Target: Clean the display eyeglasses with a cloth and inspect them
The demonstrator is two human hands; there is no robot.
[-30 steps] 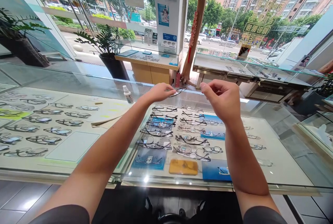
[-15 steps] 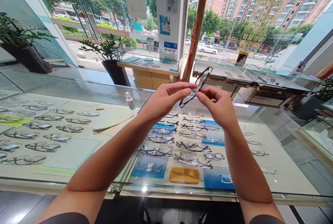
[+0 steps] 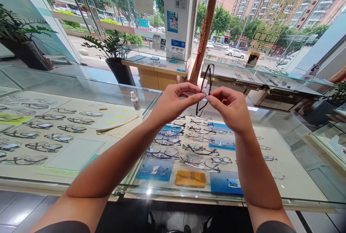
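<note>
Left hand (image 3: 180,100) and right hand (image 3: 229,108) both pinch dark-framed glasses (image 3: 210,77) — nearly on end; a white bottle (image 3: 134,101) stands left.

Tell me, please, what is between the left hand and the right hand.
In the head view, dark-framed glasses are between the left hand and the right hand, tilted nearly on end and held near their middle.
</note>
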